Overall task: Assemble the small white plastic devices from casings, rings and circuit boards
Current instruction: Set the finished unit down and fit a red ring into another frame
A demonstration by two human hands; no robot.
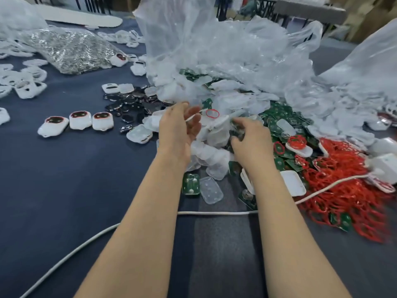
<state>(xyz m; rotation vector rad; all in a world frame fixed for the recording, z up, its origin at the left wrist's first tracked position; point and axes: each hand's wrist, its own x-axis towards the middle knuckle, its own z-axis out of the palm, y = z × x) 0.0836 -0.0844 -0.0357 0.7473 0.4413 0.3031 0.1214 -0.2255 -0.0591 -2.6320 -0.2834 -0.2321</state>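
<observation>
My left hand [179, 125] hovers over a heap of white casings [214, 134], its fingers pinching a thin white casing piece [190, 118] seen edge-on. My right hand [251, 143] is just to its right, fingers curled round a dark circuit board [237, 131]. One red ring [212, 114] lies on the casings beyond both hands. Green circuit boards [279, 123] are spread at the right, with a tangle of red rings [343, 190] nearer me. Three assembled white devices [80, 120] stand in a row at the left.
A big clear plastic bag [214, 50] towers behind the heap. Black discs [129, 105] lie left of it, and a bag of shiny metal parts [71, 50] sits far left. A white cable [214, 212] crosses the dark cloth under my forearms. Loose white casings [28, 82] litter the left edge.
</observation>
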